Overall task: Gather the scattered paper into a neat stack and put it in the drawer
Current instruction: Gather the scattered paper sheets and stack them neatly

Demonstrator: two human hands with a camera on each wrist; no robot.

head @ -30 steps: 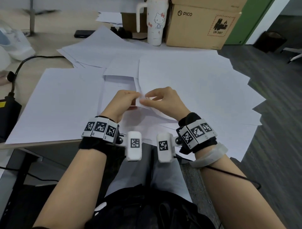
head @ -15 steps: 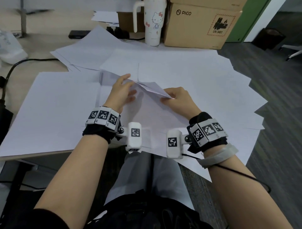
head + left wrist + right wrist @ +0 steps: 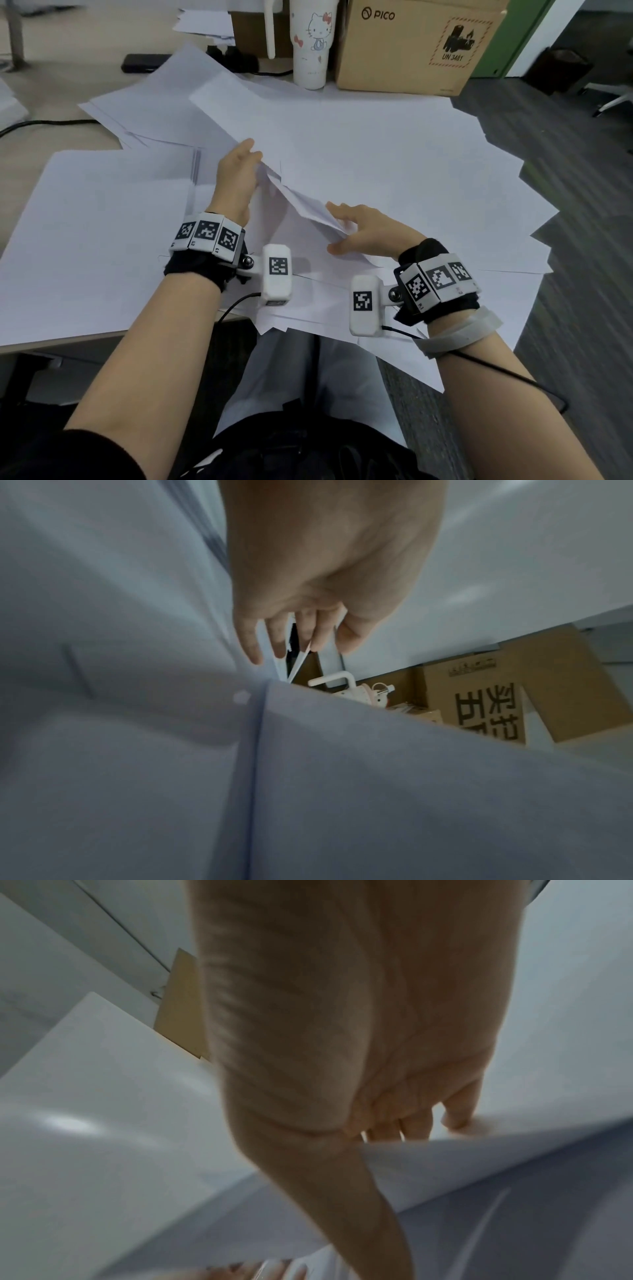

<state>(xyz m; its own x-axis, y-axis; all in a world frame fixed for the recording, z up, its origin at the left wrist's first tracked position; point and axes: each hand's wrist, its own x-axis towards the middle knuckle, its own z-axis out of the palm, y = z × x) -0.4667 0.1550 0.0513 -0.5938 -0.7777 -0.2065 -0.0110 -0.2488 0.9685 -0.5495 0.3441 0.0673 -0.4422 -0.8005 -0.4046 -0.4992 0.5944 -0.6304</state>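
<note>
Both hands have slid apart since a second ago, when they met at one corner, and a bunch of sheets now lifts up between them.

Biggest of all is the paper [image 3: 394, 178], a wide white spread that covers most of the table [image 3: 44, 137] and hangs over its near and right edges. No neat stack yet, and no drawer shows in any view.

Paper is light, thin and bendy. It slips over itself and creases fast. I think it is best held at two far-apart edges, many sheets at once, then tapped flat on the table.

Next, the left hand [image 3: 239, 171] holds the far end of the lifted sheets, fingers curled around the edge. The right hand [image 3: 363, 233] pinches the near end between thumb and fingers.

At the back stands a brown cardboard box [image 3: 414, 44] with a white cup [image 3: 310, 44] just beside it. A black cable [image 3: 41, 122] runs along the left side. To the right is dark grey floor [image 3: 582, 212].
</note>
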